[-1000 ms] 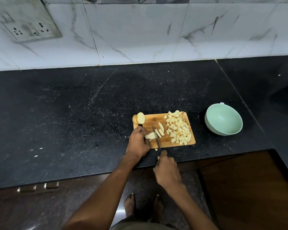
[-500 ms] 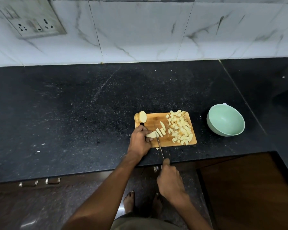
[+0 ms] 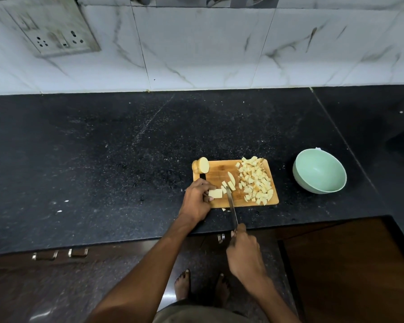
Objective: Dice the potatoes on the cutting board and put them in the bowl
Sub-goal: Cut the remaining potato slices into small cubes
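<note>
We see a pale slab of potato [image 3: 215, 193] lying on the near left part of the wooden cutting board [image 3: 222, 170], pinned there by the curled fingers of the left hand [image 3: 197, 198]. Just to the right of that hand lie a few cut strips [image 3: 229, 184], and the knife [image 3: 232, 205] has its tip among them, its blade running back over the board's near edge to the right hand [image 3: 244, 254], which is wrapped around the handle below the counter edge. Further right of the left hand, a heap of diced potato [image 3: 255, 180] covers the right side of the board. Beyond the left hand, at the board's far left corner, an uncut potato piece [image 3: 200, 165] sits with its cut face showing. One small bit [image 3: 223, 209] lies on the counter just off the board's near edge, beside the blade. Well to the right of both hands stands the mint-green bowl [image 3: 319, 174], apart from the board, with no potato in it. Everything rests on a black speckled countertop [image 3: 103, 159], backed by a white marbled tile wall [image 3: 208, 47] bearing a socket plate [image 3: 54, 26]. Bare feet [image 3: 201, 285] show on the floor below.
</note>
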